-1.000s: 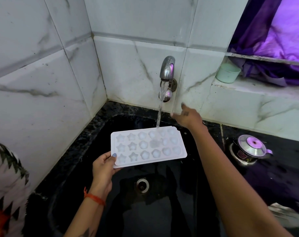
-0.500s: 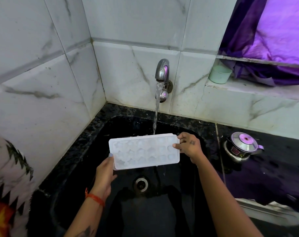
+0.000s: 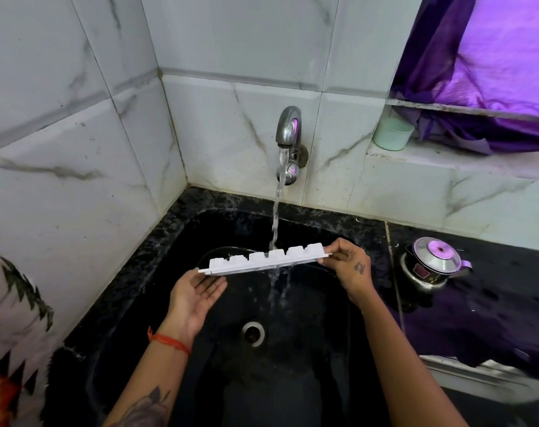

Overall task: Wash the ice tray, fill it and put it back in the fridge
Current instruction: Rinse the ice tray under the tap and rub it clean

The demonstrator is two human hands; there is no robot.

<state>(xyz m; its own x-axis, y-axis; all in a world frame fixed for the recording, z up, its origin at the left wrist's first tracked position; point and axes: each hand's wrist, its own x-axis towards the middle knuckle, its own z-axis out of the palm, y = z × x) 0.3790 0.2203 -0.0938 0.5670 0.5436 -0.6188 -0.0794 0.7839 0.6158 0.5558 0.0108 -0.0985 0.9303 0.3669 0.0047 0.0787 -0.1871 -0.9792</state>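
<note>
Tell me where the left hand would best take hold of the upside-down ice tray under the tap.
Probably the flat rim at the ice tray's left short end, from the left, mirroring the right hand pinching the opposite rim. The tray is bottom-up under the tap stream; the rim is thin and flat. The left hand lies open, palm up, beneath that end.

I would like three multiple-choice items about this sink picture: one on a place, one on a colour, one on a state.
1. Where is the tray?
A. under the tap's stream
B. on the sill
C. on the counter

2. What colour is the cup on the sill?
A. red
B. pale green
C. black

3. How is the tap?
A. off
B. dripping
C. running

Key:
1 A: the tray, upside down between the left hand and right hand, takes the stream.
2 B: the cup is pale green.
3 C: a steady stream leaves the tap into the sink.
</note>
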